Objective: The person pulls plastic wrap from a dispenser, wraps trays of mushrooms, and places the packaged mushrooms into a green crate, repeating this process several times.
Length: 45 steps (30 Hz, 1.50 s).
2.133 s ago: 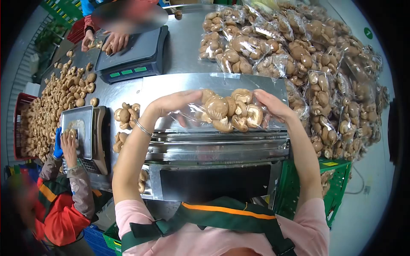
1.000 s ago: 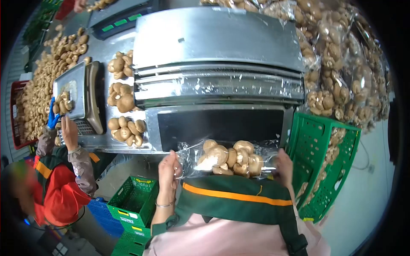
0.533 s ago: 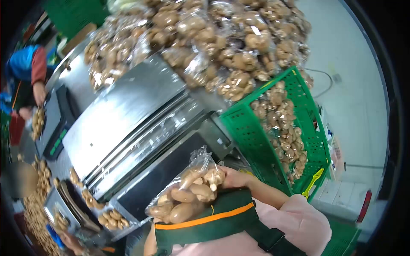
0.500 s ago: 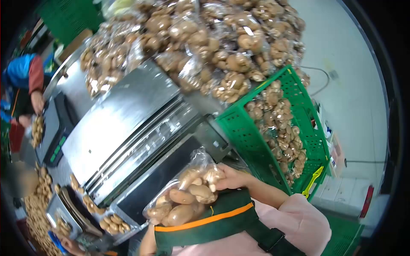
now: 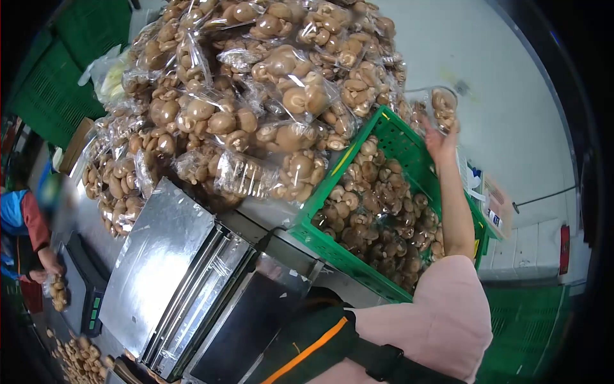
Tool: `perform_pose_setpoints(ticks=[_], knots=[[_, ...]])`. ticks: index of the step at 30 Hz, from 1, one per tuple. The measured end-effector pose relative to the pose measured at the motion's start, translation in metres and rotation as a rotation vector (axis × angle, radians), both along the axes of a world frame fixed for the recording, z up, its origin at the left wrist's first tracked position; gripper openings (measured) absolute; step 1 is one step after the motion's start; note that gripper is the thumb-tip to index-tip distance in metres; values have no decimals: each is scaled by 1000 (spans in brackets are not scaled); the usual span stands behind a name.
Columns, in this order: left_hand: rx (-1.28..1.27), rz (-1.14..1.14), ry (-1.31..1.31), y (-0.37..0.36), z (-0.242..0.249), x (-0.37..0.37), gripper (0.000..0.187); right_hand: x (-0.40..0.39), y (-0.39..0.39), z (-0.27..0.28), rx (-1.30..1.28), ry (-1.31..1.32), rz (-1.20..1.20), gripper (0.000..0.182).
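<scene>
My right hand is stretched out past the far side of a green crate. It grips the near end of a clear bag of mushrooms, thumb and fingers on either side. That bag is at the right edge of a big heap of bagged mushrooms. Under my forearm, the crate holds many brown mushrooms. My left hand is out of view.
A steel wrapping machine with a dark plate stands before me. At the left, another person's hand touches mushrooms beside a black scale. Loose mushrooms lie lower left. Green crates are stacked behind.
My right hand has swung from my lap up and right, beyond the crate. The bag of mushrooms is gone from my lap, and my left hand has left the view. The camera has turned.
</scene>
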<state>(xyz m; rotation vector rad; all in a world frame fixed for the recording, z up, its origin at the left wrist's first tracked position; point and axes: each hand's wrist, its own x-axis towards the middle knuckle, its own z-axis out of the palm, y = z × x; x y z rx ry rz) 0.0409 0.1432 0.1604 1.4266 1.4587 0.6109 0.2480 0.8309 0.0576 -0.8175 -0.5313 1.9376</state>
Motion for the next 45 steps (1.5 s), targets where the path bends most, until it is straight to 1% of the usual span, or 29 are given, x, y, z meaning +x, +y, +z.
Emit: perform_pose_setpoints(ticks=[1,3,5,8,10,12,13,14,15,16,17,19,20,21,22,23,24,25,26,28,30,31,32,33,36,39,42,43,45], knots=[[67,22,50,5,1,-1,46,-16,-6,-5,132,-115,98,48],[204,59,105,17,-1,-4,39,-80,-86,18,389,-340,320,43],[333,107,103,23,-3,1,32,-124,-152,36,591,-468,570,36],[540,172,-66,30,-6,19,23,-193,-259,37,805,-440,1037,26],[688,205,-223,25,-10,29,18,-232,-320,35,887,-425,1303,25],[744,322,-336,5,-18,34,14,-264,-371,32,1039,-327,1453,26],[704,497,-348,-19,-25,33,13,-278,-394,32,1112,-284,1502,26],[386,832,-274,-56,-28,33,16,-291,-420,33,1153,-226,1555,26],[331,1182,-283,-90,-30,36,16,-300,-447,37,1191,-177,1605,27],[528,1502,-335,-130,-54,37,15,-303,-475,41,1221,-135,1648,27],[61,1863,75,-177,-65,31,20,-310,-512,50,1270,-135,1697,27],[331,2261,160,-234,-109,24,37,-336,-584,47,1388,9,1753,30],[291,2222,423,-254,-118,20,43,-353,-621,43,1513,45,1672,32],[277,2138,610,-263,-130,15,48,-372,-656,36,1632,70,1581,35],[260,2047,775,-263,-143,11,54,-392,-690,31,1825,215,1398,36],[230,1944,891,-252,-132,6,62,-412,-720,25,2012,357,1208,38],[175,1880,989,-242,-130,-3,70,-432,-747,13,2130,422,1149,39],[158,1889,927,-233,-135,-14,79,-449,-765,-2,2246,497,1086,40],[91,1856,976,-228,-151,-33,91,-463,-775,-19,2382,534,1090,40],[38,1902,949,-216,-167,-65,95,-483,-792,-45,2637,624,1071,42],[42,1862,964,-212,-183,-88,95,-462,-782,-50,2194,350,1619,44],[42,1836,962,-208,-189,-95,94,-451,-769,-53,2263,339,1426,43],[117,1746,936,-203,-192,-99,94,-436,-751,-53,2312,207,1356,42],[192,1649,904,-195,-196,-100,94,-419,-729,-54,2296,153,1263,40],[372,1377,830,-155,-198,-103,93,-366,-659,-57,2244,-292,1081,39],[463,1177,757,-116,-200,-104,93,-330,-618,-50,2166,-661,1039,40],[350,1190,757,-98,-183,-91,90,-321,-589,-52,2193,-550,944,44],[291,1216,772,-100,-172,-79,88,-316,-578,-57,2295,-586,727,48],[357,1355,859,-114,-146,-40,74,-288,-543,-31,2168,-535,698,49]])
